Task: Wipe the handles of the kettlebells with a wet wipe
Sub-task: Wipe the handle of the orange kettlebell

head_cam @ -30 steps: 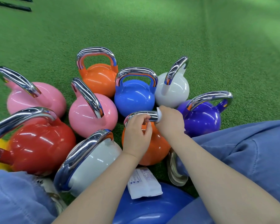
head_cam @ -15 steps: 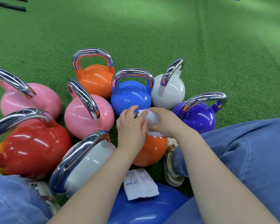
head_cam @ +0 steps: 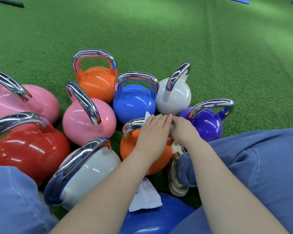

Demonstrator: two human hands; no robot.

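Head view, looking down on a cluster of kettlebells on green turf [head_cam: 176, 39]. Nearest and central, an orange kettlebell [head_cam: 135, 149] with its chrome handle [head_cam: 134, 124] mostly covered by both hands. Left hand [head_cam: 152, 130] laid flat over the handle, fingers straight and together, a corner of the white wet wipe [head_cam: 147, 115] poking out beyond the fingertips. Right hand [head_cam: 182, 129] meeting the left fingertip to fingertip, fingers curled over a bit of wipe; exact grip hard to tell. Behind, a blue kettlebell [head_cam: 134, 105], a second orange one [head_cam: 96, 83] and a white one [head_cam: 174, 97]; to the right, a purple one [head_cam: 205, 124]; to the left, two pink [head_cam: 85, 122] [head_cam: 24, 103], a red [head_cam: 29, 147] and a larger white-grey kettlebell [head_cam: 88, 173]. White wipe packet [head_cam: 145, 196] lying on a blue ball [head_cam: 156, 220] near the bottom edge. Blue trouser legs [head_cam: 260, 166] on both sides, a patterned shoe [head_cam: 176, 176] just right of the orange kettlebell.
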